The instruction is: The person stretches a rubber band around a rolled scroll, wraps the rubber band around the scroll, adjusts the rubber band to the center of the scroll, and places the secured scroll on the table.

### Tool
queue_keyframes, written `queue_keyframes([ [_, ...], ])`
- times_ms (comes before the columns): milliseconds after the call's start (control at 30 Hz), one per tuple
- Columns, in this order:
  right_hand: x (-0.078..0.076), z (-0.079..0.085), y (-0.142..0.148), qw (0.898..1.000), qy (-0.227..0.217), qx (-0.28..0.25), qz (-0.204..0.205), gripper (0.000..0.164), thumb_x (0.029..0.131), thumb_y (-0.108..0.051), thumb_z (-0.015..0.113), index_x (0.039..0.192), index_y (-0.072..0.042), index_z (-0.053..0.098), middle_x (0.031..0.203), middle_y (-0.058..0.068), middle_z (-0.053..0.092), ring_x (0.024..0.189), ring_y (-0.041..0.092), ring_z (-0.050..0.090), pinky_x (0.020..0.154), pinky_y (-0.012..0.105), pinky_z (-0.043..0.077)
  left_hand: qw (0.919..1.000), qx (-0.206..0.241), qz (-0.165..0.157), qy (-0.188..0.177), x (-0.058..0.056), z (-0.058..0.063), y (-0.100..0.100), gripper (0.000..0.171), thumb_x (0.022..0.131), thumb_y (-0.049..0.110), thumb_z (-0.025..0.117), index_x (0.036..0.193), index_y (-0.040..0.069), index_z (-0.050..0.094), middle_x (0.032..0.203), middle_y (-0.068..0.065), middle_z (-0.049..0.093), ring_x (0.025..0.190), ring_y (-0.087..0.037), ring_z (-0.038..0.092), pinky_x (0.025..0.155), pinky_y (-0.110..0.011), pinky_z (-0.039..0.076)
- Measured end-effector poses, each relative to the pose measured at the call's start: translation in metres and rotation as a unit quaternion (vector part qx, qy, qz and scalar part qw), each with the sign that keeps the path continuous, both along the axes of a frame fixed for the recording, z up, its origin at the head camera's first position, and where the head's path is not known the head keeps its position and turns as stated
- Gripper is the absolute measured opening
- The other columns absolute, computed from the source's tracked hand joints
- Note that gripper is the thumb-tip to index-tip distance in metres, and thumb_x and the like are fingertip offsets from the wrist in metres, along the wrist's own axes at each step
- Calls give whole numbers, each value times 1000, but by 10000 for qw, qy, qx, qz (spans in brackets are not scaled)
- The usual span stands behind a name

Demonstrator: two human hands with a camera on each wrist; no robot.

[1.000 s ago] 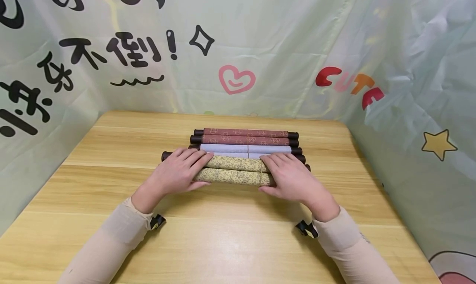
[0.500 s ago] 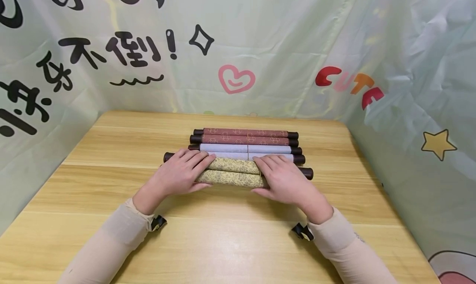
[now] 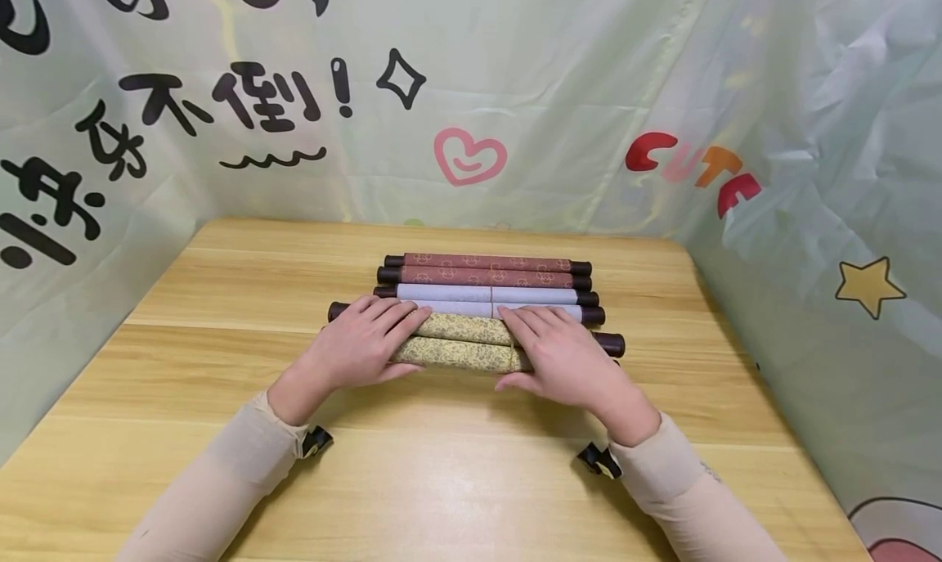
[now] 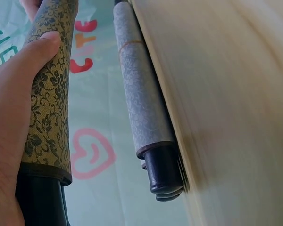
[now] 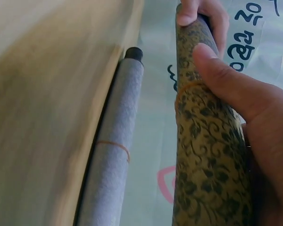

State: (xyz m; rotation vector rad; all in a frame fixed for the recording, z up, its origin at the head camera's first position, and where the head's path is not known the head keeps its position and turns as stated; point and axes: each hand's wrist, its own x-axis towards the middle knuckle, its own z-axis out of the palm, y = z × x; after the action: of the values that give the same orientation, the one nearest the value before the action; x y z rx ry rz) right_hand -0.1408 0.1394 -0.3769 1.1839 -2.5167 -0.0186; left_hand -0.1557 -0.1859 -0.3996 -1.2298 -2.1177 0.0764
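Both hands hold a yellow hanging scroll [image 3: 459,352] with a dark floral pattern, its two rolls side by side and a thin cord around them. The left hand [image 3: 358,341] grips its left part, thumb on the near side and fingers over the top. Near the other end, the right hand [image 3: 562,351] grips it the same way, and a dark end knob [image 3: 609,344] sticks out beyond. In the left wrist view the yellow scroll [image 4: 52,103] is raised off the tabletop, apart from the pale blue scroll [image 4: 144,80]. The right wrist view shows the cord [image 5: 186,89] beside the thumb.
Behind the yellow scroll, the pale blue rolls [image 3: 449,294] and the dark red patterned rolls [image 3: 478,276] lie parallel on the wooden table [image 3: 456,472]. A printed cloth [image 3: 559,79] hangs along the back and sides.
The right hand has shifted left along the yellow scroll, so its right end knob shows more. The scroll has moved slightly right. The blue and red rolls have stayed put.
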Motion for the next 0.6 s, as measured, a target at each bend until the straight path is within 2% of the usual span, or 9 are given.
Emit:
queue_keyframes([
  [233,-1,4,6,9995,-128,153,-236,98,79,-71,64,144,0,44,132,15,58,121,34,54,104,51,40,10000,60,20,4,0,1,-1,75,95,63,42,138,2,51,119,-16,63,104,-35,61,87,-50,50],
  [500,-1,4,3,9998,-14,147,-123,89,83,-66,63,138,2,50,127,16,61,118,34,55,104,50,40,10000,18,57,-22,1,1,-1,76,97,64,35,139,3,50,120,-15,63,105,-34,61,85,-50,50],
  [600,-1,2,3,9998,91,133,-98,89,83,-66,63,137,3,50,125,17,61,116,34,56,104,50,41,10000,27,40,-16,1,1,-1,76,96,64,40,139,3,50,120,-15,63,105,-34,61,85,-50,50],
])
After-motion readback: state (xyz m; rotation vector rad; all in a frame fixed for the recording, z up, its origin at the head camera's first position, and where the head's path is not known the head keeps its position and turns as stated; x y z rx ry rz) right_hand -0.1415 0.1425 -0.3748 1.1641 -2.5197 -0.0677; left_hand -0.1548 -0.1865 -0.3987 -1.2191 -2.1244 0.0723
